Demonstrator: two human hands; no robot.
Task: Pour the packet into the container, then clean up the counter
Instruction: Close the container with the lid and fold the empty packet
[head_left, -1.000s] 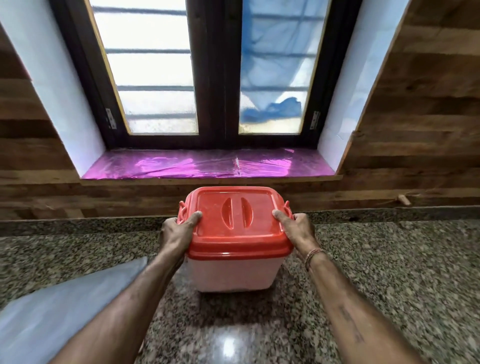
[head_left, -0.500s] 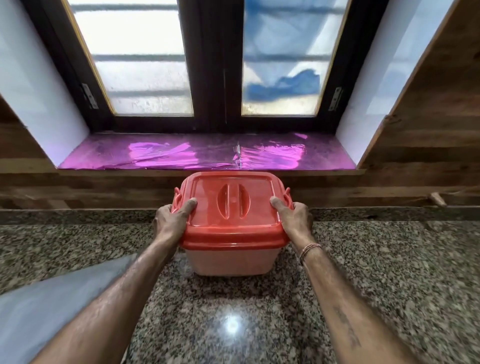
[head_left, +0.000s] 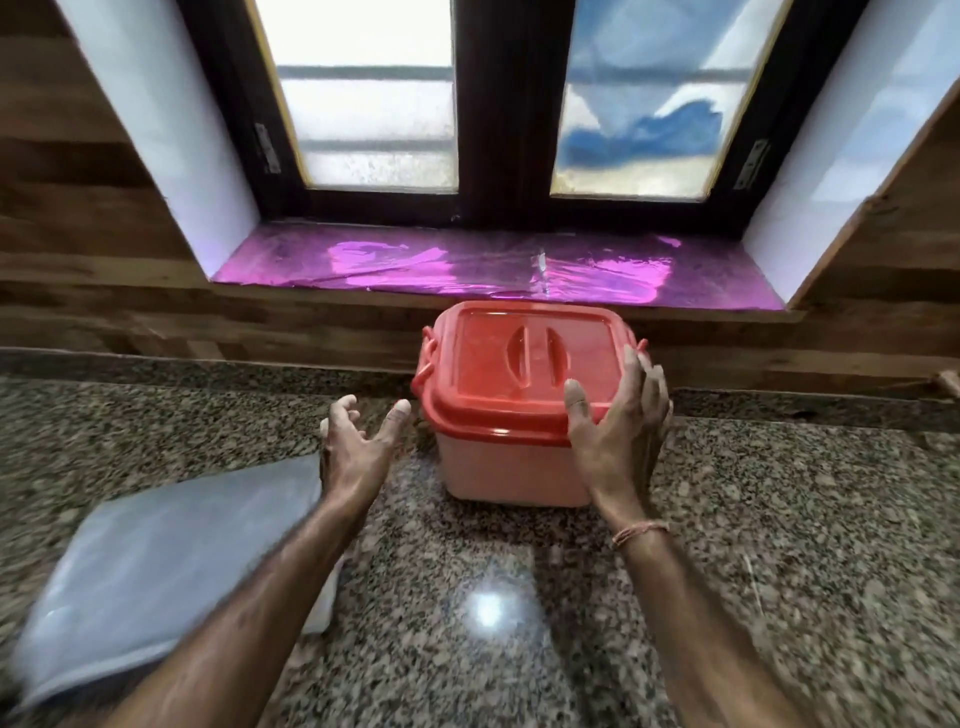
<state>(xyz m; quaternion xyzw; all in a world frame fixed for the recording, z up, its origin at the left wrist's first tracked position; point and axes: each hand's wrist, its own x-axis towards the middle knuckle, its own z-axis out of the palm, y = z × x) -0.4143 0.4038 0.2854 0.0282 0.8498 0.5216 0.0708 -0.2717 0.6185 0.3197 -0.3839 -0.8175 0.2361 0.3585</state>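
Observation:
A pale container (head_left: 511, 473) with its red lid (head_left: 519, 364) shut stands on the granite counter (head_left: 779, 545), near the back wall under the window. My left hand (head_left: 358, 441) hovers open just left of the container, apart from it. My right hand (head_left: 615, 431) is open at the container's front right corner, fingers spread along the lid's rim; I cannot tell whether it touches. A flat grey-white packet (head_left: 166, 566) lies on the counter at the lower left, partly under my left forearm.
A wooden wall runs behind the counter. Above it a window sill (head_left: 493, 270) covered in shiny purple film sits below a dark-framed window (head_left: 498, 130).
Both hands have let go of the container's lid and drawn back, fingers spread. The left hand has moved clear to the left. The view has shifted left, so the container sits further right.

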